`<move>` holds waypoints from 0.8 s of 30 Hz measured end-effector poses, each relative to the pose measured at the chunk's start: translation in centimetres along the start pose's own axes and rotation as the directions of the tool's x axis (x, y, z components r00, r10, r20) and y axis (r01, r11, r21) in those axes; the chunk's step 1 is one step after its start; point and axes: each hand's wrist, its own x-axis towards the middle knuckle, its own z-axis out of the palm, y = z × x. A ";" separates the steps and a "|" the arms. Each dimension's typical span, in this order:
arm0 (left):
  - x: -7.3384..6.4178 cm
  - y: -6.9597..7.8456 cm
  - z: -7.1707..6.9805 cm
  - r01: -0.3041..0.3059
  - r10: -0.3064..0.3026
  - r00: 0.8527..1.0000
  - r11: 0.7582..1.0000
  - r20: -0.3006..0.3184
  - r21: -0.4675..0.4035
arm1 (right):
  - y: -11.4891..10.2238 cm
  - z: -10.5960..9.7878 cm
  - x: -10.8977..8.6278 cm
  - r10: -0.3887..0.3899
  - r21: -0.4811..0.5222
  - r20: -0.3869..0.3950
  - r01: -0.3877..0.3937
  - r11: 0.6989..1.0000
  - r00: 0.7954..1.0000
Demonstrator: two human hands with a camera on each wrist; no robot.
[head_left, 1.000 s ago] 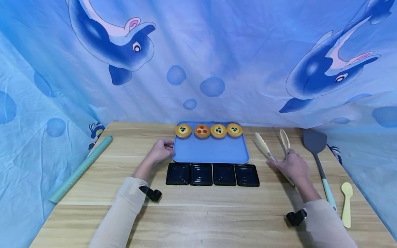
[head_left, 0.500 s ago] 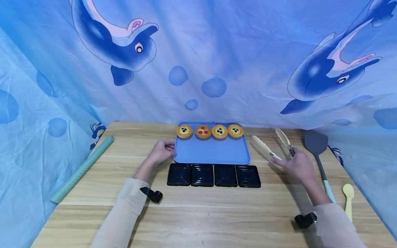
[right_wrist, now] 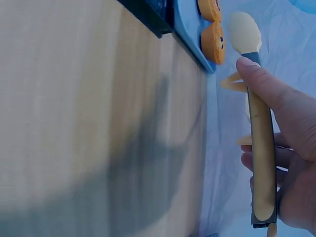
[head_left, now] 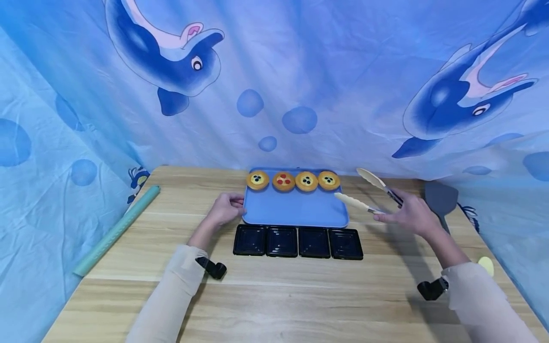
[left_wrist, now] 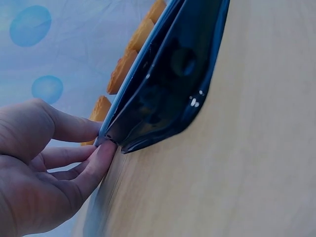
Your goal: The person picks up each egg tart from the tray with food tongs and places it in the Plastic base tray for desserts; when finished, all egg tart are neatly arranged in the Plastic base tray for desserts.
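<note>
My left hand is at the left edge of a blue tray; in the left wrist view its thumb and fingers pinch the rim. Along the tray's far side sit several egg tarts, one with red topping, the others with dark berries. Tongs with cream scalloped tips are held in my right hand, raised above the table to the right of the tray. Their arms are spread, with nothing between them. Several black square plastic trays stand in a row in front of the blue tray.
A green rolling pin lies at the left. On the right is a grey spatula, partly hidden by my right arm. A pale yellow spoon is mostly covered by the sleeve. A blue curtain hangs behind the table.
My right hand has lifted the tongs off the table, and their tips have swung left toward the tray's right edge. The left hand stays at the tray's edge.
</note>
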 end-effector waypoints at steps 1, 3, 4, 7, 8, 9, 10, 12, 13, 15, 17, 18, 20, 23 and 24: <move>0.0 0.0 0.0 0.001 -0.001 1.000 1.000 0.001 0.000 | -0.2 -0.1 0.3 -0.020 0.004 0.010 0.020 1.000 1.000; 0.1 0.0 0.1 0.003 -0.003 1.000 1.000 0.003 -0.007 | -0.4 -0.4 1.0 -0.054 0.001 0.029 0.054 0.999 0.998; 0.1 0.1 0.1 0.006 -0.006 1.000 1.000 0.002 -0.010 | -0.5 -0.4 1.4 -0.067 -0.002 0.039 0.067 0.998 0.997; 0.3 0.2 0.3 0.007 -0.007 1.000 1.000 0.005 -0.024 | -0.8 -0.5 2.5 -0.085 -0.008 0.067 0.086 0.996 0.994; 0.3 0.2 0.3 0.005 -0.005 1.000 1.000 0.006 -0.027 | -1.0 -0.5 2.9 -0.085 -0.016 0.076 0.086 0.996 0.993; 0.3 0.2 0.4 0.002 -0.002 1.000 1.000 0.006 -0.029 | -1.1 -0.5 3.3 -0.082 -0.023 0.084 0.084 0.996 0.993; 0.3 0.1 0.4 0.001 -0.001 1.000 1.000 0.008 -0.031 | -1.2 -0.5 3.6 -0.082 -0.033 0.091 0.085 0.996 0.992; 0.3 0.0 0.4 -0.002 0.003 1.000 0.999 0.009 -0.033 | -1.4 -0.3 4.3 -0.091 -0.037 0.095 0.095 0.995 0.991; 0.3 0.0 0.4 -0.001 0.001 1.000 0.999 0.007 -0.033 | -1.5 -0.2 4.6 -0.098 -0.037 0.098 0.102 0.994 0.990; 0.2 -0.2 0.3 0.003 -0.003 1.000 0.999 -0.001 -0.035 | -1.7 0.0 5.3 -0.113 -0.027 0.107 0.117 0.993 0.988; 0.2 -0.3 0.2 0.002 -0.002 1.000 0.999 -0.006 -0.034 | -1.8 0.2 5.9 -0.129 -0.013 0.113 0.131 0.991 0.985; 0.2 -0.3 0.2 0.002 -0.002 1.000 0.999 -0.008 -0.033 | -1.8 0.2 6.2 -0.122 -0.009 0.124 0.124 0.992 0.985; 0.1 -0.4 0.1 0.002 -0.002 1.000 0.999 -0.011 -0.036 | -1.8 0.4 6.6 -0.126 -0.008 0.131 0.128 0.992 0.983; 0.1 -0.4 0.1 -0.001 0.001 1.000 0.999 -0.009 -0.040 | -1.6 0.6 7.0 -0.137 -0.015 0.132 0.140 0.990 0.982; 0.0 -0.4 0.0 0.000 0.000 1.000 0.999 -0.010 -0.043 | -1.6 0.7 7.1 -0.139 -0.015 0.131 0.142 0.990 0.982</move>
